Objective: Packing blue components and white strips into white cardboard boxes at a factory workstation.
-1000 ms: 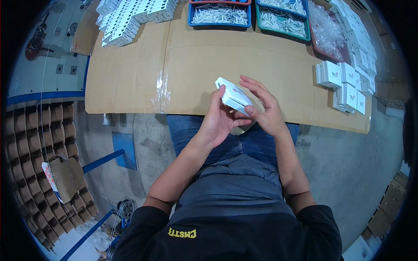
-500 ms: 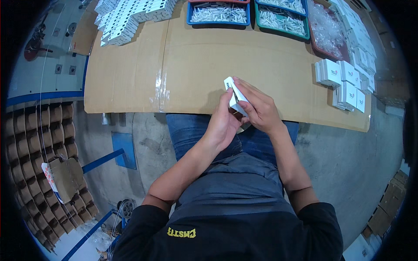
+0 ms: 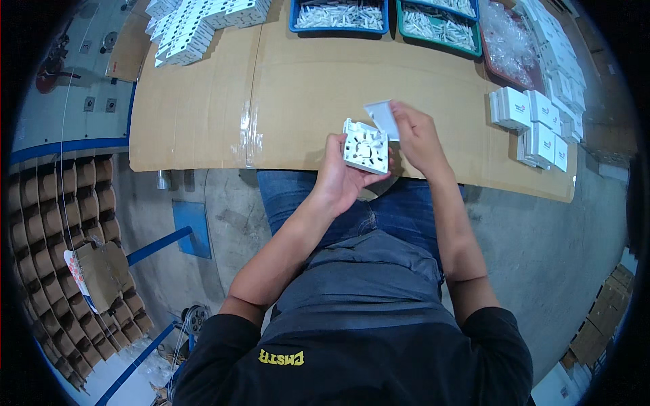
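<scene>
item: white plastic box base [image 3: 366, 147], square, open face up, moulded ribs and holes visible inside. position: above the near edge of the cardboard-covered table [image 3: 305, 88], just over the person's lap.

left hand [image 3: 340, 177]: curled around the base from below and the left, fingers closed on its edge, thumb side against its lower rim; firm hold.

right hand [image 3: 417, 137]: fingers pinched shut on a white lid [image 3: 382, 118], which stands tilted upward at the base's upper right corner, touching or nearly touching it; whether the two are hinged together cannot be told.

surroundings, all placed from the table:
- blue tray [image 3: 338, 15] at the far edge, centre, filled with small white parts.
- green tray [image 3: 440, 20] just right of the blue one, same kind of contents.
- heap of clear plastic bags [image 3: 509, 42] at the far right, beside the green tray.
- stack of closed white boxes [image 3: 535, 125] on the right end, well apart from the hands.
- rows of white boxes [image 3: 196, 27] at the far left corner.
- strip of clear tape [image 3: 249, 128] running across the cardboard, left of the hands.
- brown cardboard dividers [image 3: 54, 223] on the floor, off the left end.
</scene>
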Demonstrator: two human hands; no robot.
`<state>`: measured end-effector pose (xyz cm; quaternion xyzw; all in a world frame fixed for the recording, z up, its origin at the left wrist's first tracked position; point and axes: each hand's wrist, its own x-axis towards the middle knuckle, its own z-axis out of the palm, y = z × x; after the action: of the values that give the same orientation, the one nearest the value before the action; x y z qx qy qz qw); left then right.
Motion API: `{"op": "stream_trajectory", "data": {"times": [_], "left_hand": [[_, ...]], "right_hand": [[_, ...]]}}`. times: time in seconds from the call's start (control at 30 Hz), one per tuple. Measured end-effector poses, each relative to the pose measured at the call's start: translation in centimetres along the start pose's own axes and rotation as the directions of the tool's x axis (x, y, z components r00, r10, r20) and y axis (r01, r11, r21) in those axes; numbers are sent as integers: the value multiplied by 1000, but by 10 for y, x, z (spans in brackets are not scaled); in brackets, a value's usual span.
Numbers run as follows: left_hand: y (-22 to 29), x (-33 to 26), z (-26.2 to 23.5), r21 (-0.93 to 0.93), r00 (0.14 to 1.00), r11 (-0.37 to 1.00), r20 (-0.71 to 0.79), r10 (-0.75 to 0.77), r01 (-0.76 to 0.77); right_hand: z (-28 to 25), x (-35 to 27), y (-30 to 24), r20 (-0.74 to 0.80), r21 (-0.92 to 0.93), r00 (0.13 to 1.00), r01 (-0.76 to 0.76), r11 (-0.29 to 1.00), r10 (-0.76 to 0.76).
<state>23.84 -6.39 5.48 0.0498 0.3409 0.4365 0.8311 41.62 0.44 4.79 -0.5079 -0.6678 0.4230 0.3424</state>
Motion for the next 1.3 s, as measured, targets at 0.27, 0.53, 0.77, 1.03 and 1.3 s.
{"op": "stream_trajectory", "data": {"times": [0.27, 0.53, 0.77, 1.03, 1.3], "left_hand": [[7, 58, -50, 672, 812, 725, -333, 479, -152], [5, 48, -55, 986, 565, -166, 156, 810, -35], [10, 74, -53, 930, 515, -364, 284, 809, 58], [11, 84, -45, 909, 531, -382, 245, 811, 164], [14, 82, -60, 917, 525, -382, 271, 807, 113]], "right_hand": [[-11, 3, 81, -481, 119, 838, -230, 966, 259], [-22, -36, 58, -398, -405, 915, -248, 880, 75], [3, 1, 74, -230, -684, 949, -2, 729, -214], [-7, -24, 84, -240, -589, 954, 3, 808, -178], [-8, -18, 88, -274, -589, 935, 24, 807, -227]]}}
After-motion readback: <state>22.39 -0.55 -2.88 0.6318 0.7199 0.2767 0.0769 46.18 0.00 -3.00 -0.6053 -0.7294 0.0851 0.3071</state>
